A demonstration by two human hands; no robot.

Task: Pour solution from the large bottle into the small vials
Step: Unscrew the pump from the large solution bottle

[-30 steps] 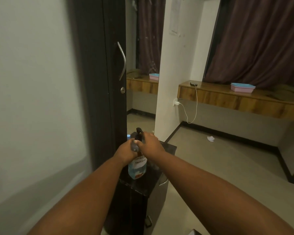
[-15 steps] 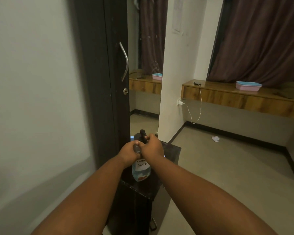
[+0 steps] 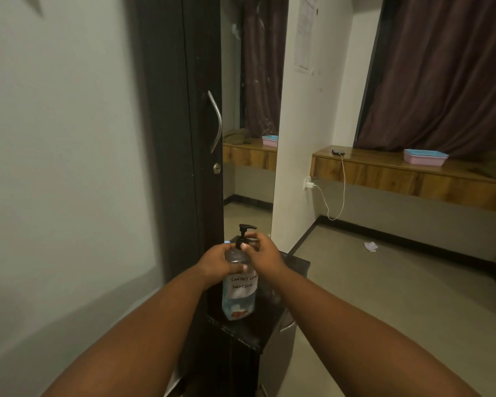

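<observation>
Low in the frame, the clear plastic bottle (image 3: 238, 293) has a matt paper label and black plastic pump, on a glossy black surface (image 3: 294, 266); brushed metal door handle (image 3: 216, 121) centre-left, grained wooden shelf (image 3: 384, 173) and dark cloth curtain (image 3: 441, 67) at right

The dark door (image 3: 184, 138) stands close at 9 o'clock of the bottle (image 3: 239, 293). At 3 o'clock the stand (image 3: 295, 267) top and floor (image 3: 384, 296) are free.
</observation>
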